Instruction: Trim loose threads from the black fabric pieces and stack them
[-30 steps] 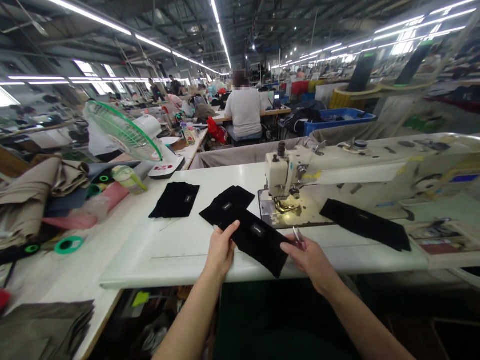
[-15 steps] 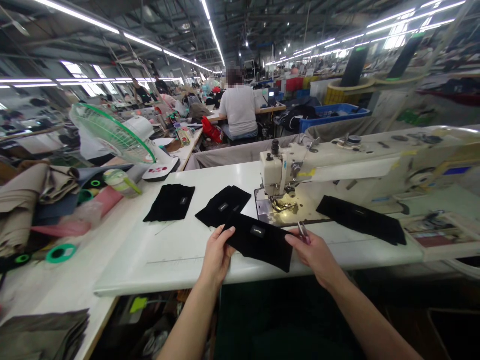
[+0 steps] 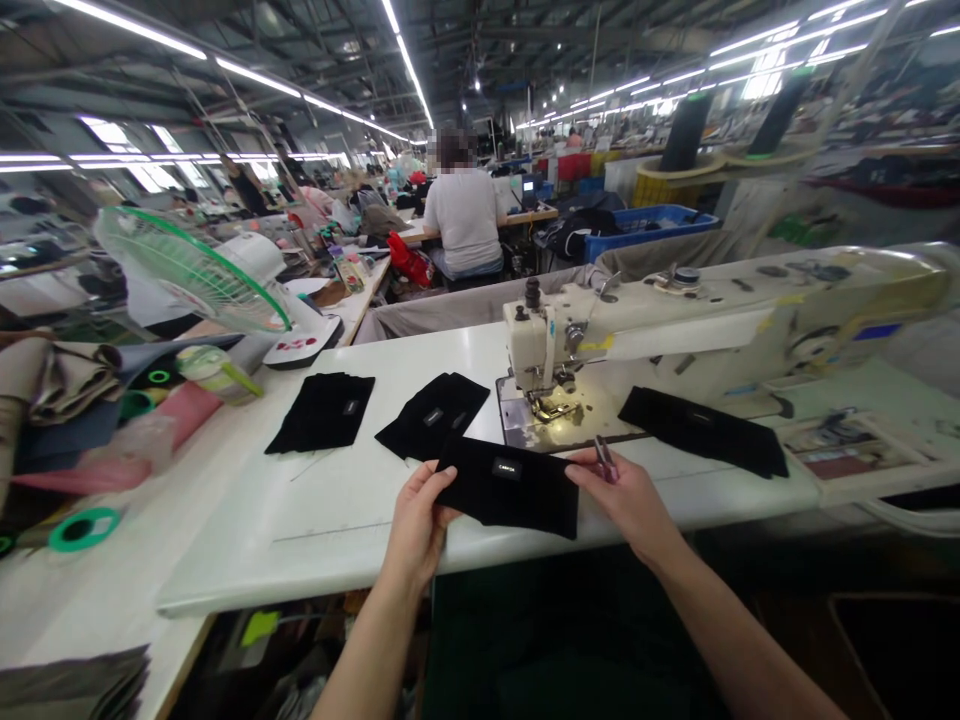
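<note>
A black fabric piece [image 3: 517,500] with a small label is stretched between my two hands at the table's front edge. My left hand [image 3: 421,515] pinches its left end, thumb on top. My right hand [image 3: 626,500] pinches the right end and also has small thread snips [image 3: 604,460] tucked in its fingers, blades pointing up. Just beyond, a labelled black piece [image 3: 433,415] lies partly behind the held one. Farther left rests a stack of black pieces [image 3: 322,412]. Another black piece or stack [image 3: 701,428] lies to the right, in front of the sewing machine [image 3: 547,345].
A green-rimmed fan [image 3: 202,270] stands at the back left. Rolled cloth [image 3: 64,385] and a green tape roll [image 3: 84,528] occupy the left table. A parts tray [image 3: 862,460] sits at the right. Ahead, a person in a grey shirt [image 3: 461,220] sits with their back turned.
The view has turned slightly to the right, so the surroundings shift left. The held fabric piece is turned a little more level, its label facing me; both hands keep their hold.
</note>
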The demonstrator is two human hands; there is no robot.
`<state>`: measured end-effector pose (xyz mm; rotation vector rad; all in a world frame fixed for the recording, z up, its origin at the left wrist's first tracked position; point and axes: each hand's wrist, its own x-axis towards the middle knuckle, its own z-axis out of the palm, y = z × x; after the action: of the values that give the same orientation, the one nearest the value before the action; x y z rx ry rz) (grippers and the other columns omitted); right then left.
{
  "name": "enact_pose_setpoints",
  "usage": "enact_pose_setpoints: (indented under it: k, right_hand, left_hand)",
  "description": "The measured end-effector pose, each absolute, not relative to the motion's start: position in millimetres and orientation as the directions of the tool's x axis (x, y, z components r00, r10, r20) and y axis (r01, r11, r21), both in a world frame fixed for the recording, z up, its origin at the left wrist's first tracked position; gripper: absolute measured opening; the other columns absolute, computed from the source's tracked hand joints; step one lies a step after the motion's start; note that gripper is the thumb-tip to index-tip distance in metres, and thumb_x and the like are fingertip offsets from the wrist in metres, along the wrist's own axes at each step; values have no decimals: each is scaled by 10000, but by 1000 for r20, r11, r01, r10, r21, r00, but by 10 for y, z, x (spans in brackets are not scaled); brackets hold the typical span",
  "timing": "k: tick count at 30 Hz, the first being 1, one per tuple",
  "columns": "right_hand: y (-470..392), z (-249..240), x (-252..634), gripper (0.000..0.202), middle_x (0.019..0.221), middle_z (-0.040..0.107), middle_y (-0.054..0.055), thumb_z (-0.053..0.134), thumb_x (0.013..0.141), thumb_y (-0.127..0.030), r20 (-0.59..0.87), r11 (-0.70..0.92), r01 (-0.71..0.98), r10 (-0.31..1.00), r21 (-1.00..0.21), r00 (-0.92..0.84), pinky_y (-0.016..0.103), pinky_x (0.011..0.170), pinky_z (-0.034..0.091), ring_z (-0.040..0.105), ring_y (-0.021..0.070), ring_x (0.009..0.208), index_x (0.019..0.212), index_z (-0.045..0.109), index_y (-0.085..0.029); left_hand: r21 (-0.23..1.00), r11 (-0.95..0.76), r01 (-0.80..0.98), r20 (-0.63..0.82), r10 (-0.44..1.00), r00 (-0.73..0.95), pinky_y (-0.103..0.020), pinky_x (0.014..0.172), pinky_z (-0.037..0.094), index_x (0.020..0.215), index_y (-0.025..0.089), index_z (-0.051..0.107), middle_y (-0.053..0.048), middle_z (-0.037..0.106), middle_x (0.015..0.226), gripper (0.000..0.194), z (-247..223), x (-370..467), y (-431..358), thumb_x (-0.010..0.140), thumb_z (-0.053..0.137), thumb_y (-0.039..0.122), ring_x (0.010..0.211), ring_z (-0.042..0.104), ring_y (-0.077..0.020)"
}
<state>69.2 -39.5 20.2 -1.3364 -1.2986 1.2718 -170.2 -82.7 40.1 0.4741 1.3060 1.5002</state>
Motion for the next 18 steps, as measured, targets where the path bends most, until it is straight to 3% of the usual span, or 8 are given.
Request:
enact_pose_setpoints:
  k: [4,7,9,10,14,18]
  right_hand:
    - [-395,239,719,308,830,717,50,689,731,-402,-49,-31,166,993,-986,-109,330,731,483,627,200,753,931,734,-173]
    - [-408,259,728,301,838,720,53,667,733,-383,-40,-16,179,990,-984,-134,330,727,490,630,199,751,938,734,-173]
    - [-414,262,724,289,834,719,52,662,733,-374,-42,-13,186,988,-982,-152,328,717,492,631,197,743,929,732,-174]
    - [-415,260,720,286,834,720,53,663,733,-371,-45,-15,187,986,-982,-160,328,715,494,632,198,742,928,730,-174]
    - [-418,233,701,287,857,727,60,669,742,-366,-48,-17,155,978,-988,-204,335,728,501,646,206,766,948,719,-172]
    - [-426,224,708,252,878,725,51,646,784,-367,-7,30,158,973,-987,-232,333,759,495,648,206,798,940,707,-179]
  left_hand:
    - [948,145,-282,-260,865,-430,-230,542,538,796,156,649,-9,659,733,218,352,-1730,-803,655,760,280,639,629,-141]
    - [978,1,207,122,808,-577,-337,737,557,932,175,651,-62,676,939,288,324,-1718,-782,688,735,304,886,649,-222]
    - [845,-93,527,405,755,-516,-388,845,527,1053,192,641,-99,647,1135,337,335,-1665,-772,733,704,280,1086,594,-268]
    - [786,-130,605,465,769,-439,-389,844,524,1084,199,639,-106,633,1188,326,350,-1622,-765,769,676,273,1127,576,-274]
    - [793,-252,555,330,943,-44,-336,733,541,1120,228,656,-95,645,1235,262,426,-1391,-690,874,566,251,1071,625,-250]
    - [797,-325,509,229,942,244,-411,1010,436,1167,235,649,-85,634,1283,333,479,-1201,-539,836,619,213,1183,573,-253]
